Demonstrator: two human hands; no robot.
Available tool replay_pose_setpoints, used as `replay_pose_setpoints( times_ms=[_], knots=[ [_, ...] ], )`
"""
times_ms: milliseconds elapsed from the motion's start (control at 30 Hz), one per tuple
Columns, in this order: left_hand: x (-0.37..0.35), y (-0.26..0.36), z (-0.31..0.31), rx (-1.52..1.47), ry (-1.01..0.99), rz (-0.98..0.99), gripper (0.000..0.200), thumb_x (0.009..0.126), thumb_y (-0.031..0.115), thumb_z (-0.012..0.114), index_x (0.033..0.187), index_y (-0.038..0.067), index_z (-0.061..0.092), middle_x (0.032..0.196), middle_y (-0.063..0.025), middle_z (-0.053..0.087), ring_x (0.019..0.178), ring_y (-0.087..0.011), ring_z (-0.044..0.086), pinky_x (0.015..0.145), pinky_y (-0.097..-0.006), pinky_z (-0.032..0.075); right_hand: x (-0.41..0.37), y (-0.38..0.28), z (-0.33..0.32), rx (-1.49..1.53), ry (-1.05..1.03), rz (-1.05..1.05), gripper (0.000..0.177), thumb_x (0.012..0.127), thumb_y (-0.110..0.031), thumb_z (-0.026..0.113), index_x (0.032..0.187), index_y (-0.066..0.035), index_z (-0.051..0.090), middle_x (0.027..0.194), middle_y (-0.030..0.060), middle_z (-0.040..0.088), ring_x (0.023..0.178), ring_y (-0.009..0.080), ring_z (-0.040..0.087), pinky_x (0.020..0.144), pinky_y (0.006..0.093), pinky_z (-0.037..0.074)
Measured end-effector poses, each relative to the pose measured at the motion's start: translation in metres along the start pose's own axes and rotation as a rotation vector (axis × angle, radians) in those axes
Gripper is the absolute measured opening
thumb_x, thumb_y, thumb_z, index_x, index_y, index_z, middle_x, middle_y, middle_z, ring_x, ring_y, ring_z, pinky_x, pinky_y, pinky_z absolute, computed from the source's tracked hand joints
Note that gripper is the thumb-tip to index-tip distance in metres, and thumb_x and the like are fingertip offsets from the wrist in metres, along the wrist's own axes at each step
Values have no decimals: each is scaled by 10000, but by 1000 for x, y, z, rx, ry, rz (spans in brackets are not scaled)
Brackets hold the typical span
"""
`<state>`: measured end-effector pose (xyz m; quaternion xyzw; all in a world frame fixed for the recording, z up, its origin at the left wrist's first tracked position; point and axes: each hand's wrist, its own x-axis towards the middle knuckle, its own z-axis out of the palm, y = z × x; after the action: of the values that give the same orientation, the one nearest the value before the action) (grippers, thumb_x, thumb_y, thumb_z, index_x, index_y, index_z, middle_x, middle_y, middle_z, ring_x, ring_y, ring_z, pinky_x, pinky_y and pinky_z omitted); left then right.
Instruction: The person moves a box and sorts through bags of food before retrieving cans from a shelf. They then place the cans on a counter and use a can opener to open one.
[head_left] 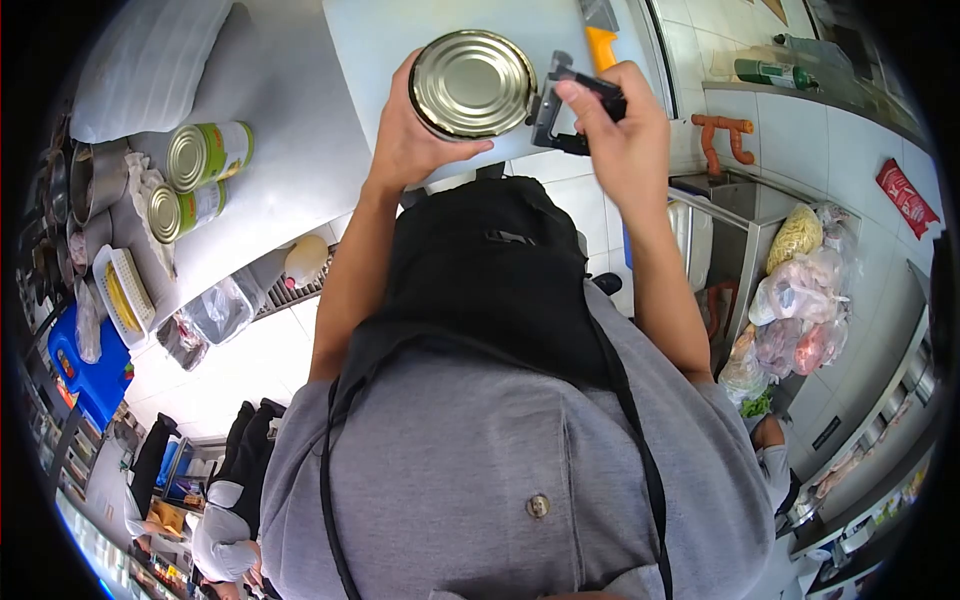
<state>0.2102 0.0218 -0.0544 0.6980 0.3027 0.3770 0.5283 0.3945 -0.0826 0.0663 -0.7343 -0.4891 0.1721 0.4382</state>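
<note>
My left hand (415, 135) is wrapped round the side of a large metal can (473, 84), its ridged silver lid facing up towards the camera. At the can's right rim sits a black and silver can opener (566, 108). My right hand (630, 120) grips the opener's handles, fingers closed. Beneath them lies a pale cutting board (375, 35). Just beyond my right hand, a knife with an orange handle (601, 48) rests on the board.
Two green-labelled cans (228, 150) lie on their sides on the steel counter (290, 110) at left, near a translucent plastic sheet or tray (150, 65). Filled plastic bags (800, 290) are at right. Other people (222, 535) stand at lower left.
</note>
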Motion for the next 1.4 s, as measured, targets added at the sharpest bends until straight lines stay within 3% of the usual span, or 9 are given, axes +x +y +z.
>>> replay_pose_setpoints(
  times_ms=[167, 433, 633, 867, 967, 1033, 1200, 1267, 1400],
  knots=[
    [-3, -1, 4, -30, 9, -16, 1129, 502, 251, 973, 1405, -35, 360, 1286, -146, 580, 1192, -258, 575, 1037, -371, 443, 17, 14, 0, 384, -112, 330, 327, 854, -247, 784, 823, -31, 540, 624, 18, 533, 553, 92, 471, 526, 285, 412],
    [-1, -1, 4, -45, 35, 19, 1098, 508, 220, 971, 1395, -24, 370, 1290, -134, 564, 1189, -249, 565, 1037, -367, 437, -7, -17, 2, -99, 1, -100, 264, 864, -219, 753, 835, -25, 577, 633, 97, 527, 571, 253, 492, 546, 356, 403],
    [0, -2, 4, -31, 24, -1, 1111, 503, 237, 974, 1401, -18, 372, 1311, -136, 541, 1216, -251, 545, 1046, -369, 429, -5, 1, -1, 81, -7, 121, 284, 843, -210, 778, 817, -4, 584, 655, 91, 548, 580, 204, 497, 552, 312, 411],
    [0, -3, 4, -6, 21, 6, 1141, 498, 255, 978, 1409, -23, 350, 1306, -143, 548, 1212, -257, 551, 1049, -368, 427, -2, 18, 0, -1, -15, -100, 277, 849, -195, 778, 809, -1, 585, 673, 71, 567, 577, 120, 502, 546, 277, 420],
    [-3, -4, 6, -33, 27, -16, 1149, 495, 265, 981, 1410, -25, 347, 1311, -145, 542, 1214, -258, 551, 1047, -368, 431, -1, 20, 0, 103, -5, 26, 282, 850, -203, 784, 799, -8, 587, 647, 56, 568, 543, 100, 490, 515, 271, 413],
    [-2, -3, 5, -17, 29, -30, 1152, 494, 269, 982, 1410, -26, 347, 1313, -145, 540, 1214, -258, 551, 1047, -368, 433, 10, 22, -1, 437, -41, 431, 305, 841, -225, 799, 779, -16, 586, 609, 44, 562, 516, 93, 482, 493, 267, 408],
    [-2, -5, 5, -35, 40, 0, 1159, 490, 256, 987, 1413, -23, 345, 1313, -142, 537, 1213, -255, 552, 1050, -365, 436, 6, 9, -2, 54, -12, 132, 358, 805, -258, 827, 752, -17, 567, 619, 45, 535, 509, 108, 466, 486, 289, 406],
    [-2, -8, 5, -33, 32, -4, 1159, 488, 253, 988, 1414, -22, 346, 1313, -140, 538, 1214, -254, 551, 1050, -366, 437, 8, 9, -4, -165, -10, -335, 365, 771, -249, 844, 736, -19, 563, 621, 58, 512, 524, 163, 462, 494, 305, 397],
    [-3, -4, 6, -48, 44, 4, 1155, 482, 249, 988, 1412, -17, 356, 1307, -136, 545, 1214, -253, 553, 1051, -368, 437, 2, 10, 2, -112, 45, -222, 371, 761, -247, 852, 734, -19, 560, 608, 53, 521, 536, 159, 468, 501, 297, 397]
  ],
)
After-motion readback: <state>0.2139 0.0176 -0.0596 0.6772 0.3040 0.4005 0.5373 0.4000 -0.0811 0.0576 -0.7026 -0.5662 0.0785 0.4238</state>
